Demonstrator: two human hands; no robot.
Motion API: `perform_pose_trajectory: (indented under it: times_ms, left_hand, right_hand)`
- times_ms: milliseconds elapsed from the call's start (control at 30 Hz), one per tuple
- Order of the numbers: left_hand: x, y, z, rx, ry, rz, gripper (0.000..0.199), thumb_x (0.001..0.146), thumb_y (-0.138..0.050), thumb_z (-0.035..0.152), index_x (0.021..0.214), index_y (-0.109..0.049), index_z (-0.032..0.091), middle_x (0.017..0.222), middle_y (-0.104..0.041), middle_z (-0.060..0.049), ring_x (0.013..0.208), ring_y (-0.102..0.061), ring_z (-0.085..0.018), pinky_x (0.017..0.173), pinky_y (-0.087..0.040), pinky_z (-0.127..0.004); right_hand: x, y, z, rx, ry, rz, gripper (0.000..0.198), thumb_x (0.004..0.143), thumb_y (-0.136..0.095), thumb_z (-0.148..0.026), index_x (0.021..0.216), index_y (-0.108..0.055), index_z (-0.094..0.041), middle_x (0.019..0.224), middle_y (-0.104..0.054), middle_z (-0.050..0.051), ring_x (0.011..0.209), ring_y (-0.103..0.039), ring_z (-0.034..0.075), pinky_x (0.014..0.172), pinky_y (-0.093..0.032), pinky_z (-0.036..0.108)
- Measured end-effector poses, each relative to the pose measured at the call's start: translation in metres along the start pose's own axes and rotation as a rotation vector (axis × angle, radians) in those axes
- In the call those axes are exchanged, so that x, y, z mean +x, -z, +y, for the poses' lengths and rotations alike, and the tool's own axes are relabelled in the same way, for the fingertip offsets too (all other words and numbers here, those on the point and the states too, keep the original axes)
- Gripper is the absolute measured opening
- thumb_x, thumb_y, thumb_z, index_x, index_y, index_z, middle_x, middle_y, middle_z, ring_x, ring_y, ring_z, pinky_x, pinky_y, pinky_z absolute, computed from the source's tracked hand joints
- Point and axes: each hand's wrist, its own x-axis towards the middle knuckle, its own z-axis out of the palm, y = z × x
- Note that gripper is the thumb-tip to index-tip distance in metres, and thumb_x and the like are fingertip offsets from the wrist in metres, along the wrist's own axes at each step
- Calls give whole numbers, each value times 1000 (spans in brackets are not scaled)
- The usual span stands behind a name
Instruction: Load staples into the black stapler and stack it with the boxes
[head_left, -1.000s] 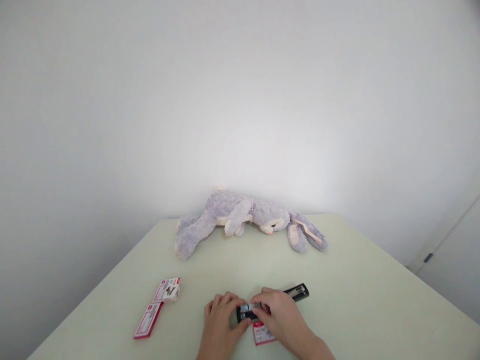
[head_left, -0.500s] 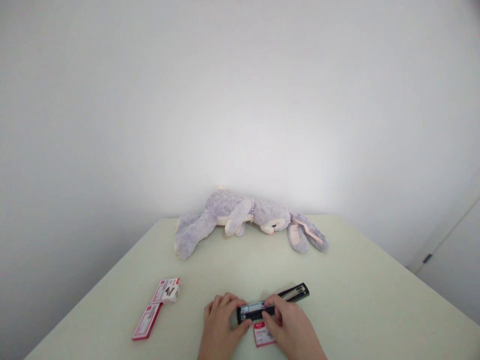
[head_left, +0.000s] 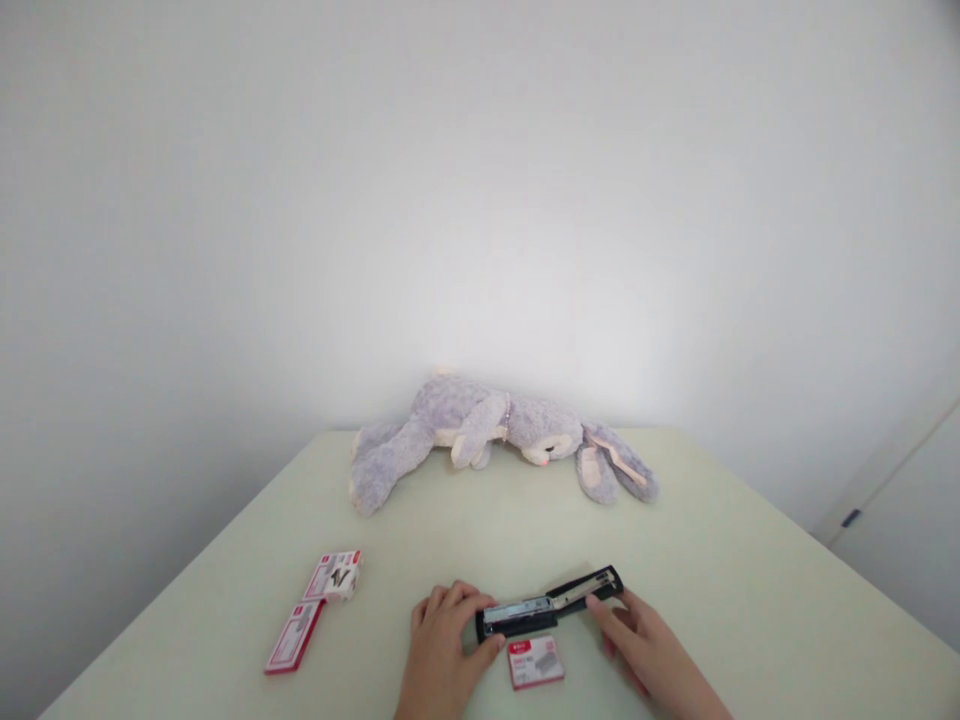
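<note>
A black stapler lies opened out in front of me, its metal staple channel exposed. My left hand grips the stapler's left end between thumb and fingers. At the other end, my right hand has its thumb on the inner face and its fingers behind the edge, so it holds that half. Just below the stapler sits a small red and white staple box, which neither hand touches.
To the left lie two more red and white boxes, a nearer one and a farther one. A lilac plush rabbit lies on its side along the table's back edge, against the wall.
My right hand has moved right, from the stapler's middle to its right end, uncovering the staple channel and the whole staple box. My left hand keeps its hold.
</note>
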Motion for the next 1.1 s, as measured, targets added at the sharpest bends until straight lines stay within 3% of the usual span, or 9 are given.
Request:
perform_pose_trajectory:
  times_ms: [67,133,300,533,700,900,967,1033,1100]
  left_hand:
    - [0,0,0,1,-3,-4,29,83,-74,39,112,-72,41,115,-69,2,111,-57,-25,100,-33,-42]
    - [0,0,0,4,1,-8,30,83,-74,39,113,-72,41,115,-69,2,111,-57,-25,100,-33,-42]
    - [-1,0,1,5,4,-6,31,82,-76,39,112,-72,41,114,-69,2,110,-57,-25,100,-33,-42]
    - [0,-1,2,19,20,-11,31,81,-75,38,112,-72,39,113,-69,2,110,-56,-24,99,-33,-40]
    - [0,-1,2,25,17,-2,24,81,-72,35,104,-72,32,111,-68,1,108,-56,-24,96,-34,-40]
    - [-6,-4,0,22,-65,134,42,77,-53,10,113,-65,27,122,-65,-4,119,-52,-26,104,-35,-44]
    - [-4,-16,9,31,-221,10,40,77,-53,7,107,-67,29,120,-68,-2,116,-54,-25,104,-36,-43]
    - [-1,-30,22,24,-393,-200,38,83,-58,10,109,-70,35,124,-71,2,116,-56,-25,104,-38,-42]
    - [3,-37,32,22,-453,-360,40,89,-59,15,115,-71,42,131,-70,5,119,-56,-26,106,-38,-44]
  right_hand:
    - [5,0,-20,91,81,-23,65,88,-53,-70,127,-60,-19,77,-60,-1,52,-40,12,52,-31,26]
    - [9,-6,-46,91,198,-69,56,86,-61,-65,119,-65,-20,77,-57,-2,59,-42,12,56,-33,26]
    - [9,-20,-89,-129,326,-136,28,88,-68,-48,97,-70,-22,65,-42,-7,64,-43,13,60,-32,25]
    - [9,-37,-100,-388,376,-191,11,84,-69,-31,93,-70,-24,66,-51,-8,64,-49,12,60,-30,24]
    - [11,-55,-102,-485,379,-203,13,76,-70,-21,88,-72,-24,76,-63,-4,72,-55,14,66,-33,23]
    - [12,-45,-99,-487,377,-147,16,76,-69,-23,91,-73,-26,89,-68,-1,82,-58,17,73,-33,25]
    - [19,-44,-92,-472,337,-76,14,76,-68,-24,90,-71,-23,86,-67,0,79,-56,17,70,-32,26]
    - [28,-43,-82,-435,295,-35,13,79,-65,-26,90,-69,-22,76,-63,-2,71,-53,15,65,-31,25]
    - [36,-39,-72,-385,261,-23,15,83,-63,-30,95,-68,-21,66,-56,-5,63,-50,14,61,-31,24]
